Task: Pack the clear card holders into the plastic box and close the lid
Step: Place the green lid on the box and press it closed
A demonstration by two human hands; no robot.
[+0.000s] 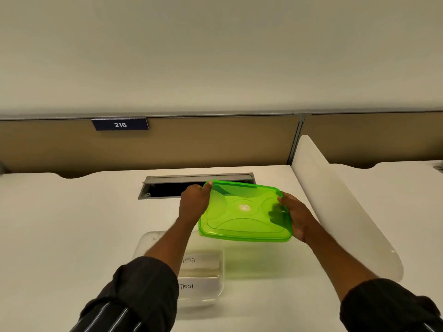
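Clear card holders (203, 262) are lying inside the plastic box (146, 238), and two of them are showing white labels with hand-written letters. That see-through box is sitting open on the white desk (72, 224), close to the person, and the left arm is hiding part of it. A bright green lid (242, 219) is hanging in the air past the box and a little to the right, tipped a bit and not touching the box. The left hand (193, 204) is gripping the far left corner of the lid, with its thumb pressing on top. The right hand (298, 216) is gripping the right edge; its thumb is lying on top, and the rest of it is showing dark through the green plastic from underneath. Both arms are wearing dark sleeves (134, 295) with thin white stripes. Behind the lid, a long grey slot (167, 188) is opening into the desk. A white curved divider (335, 200) is standing along the right side. On the brown panel (191, 144) at the back, a small dark sign (120, 125) is showing 216.
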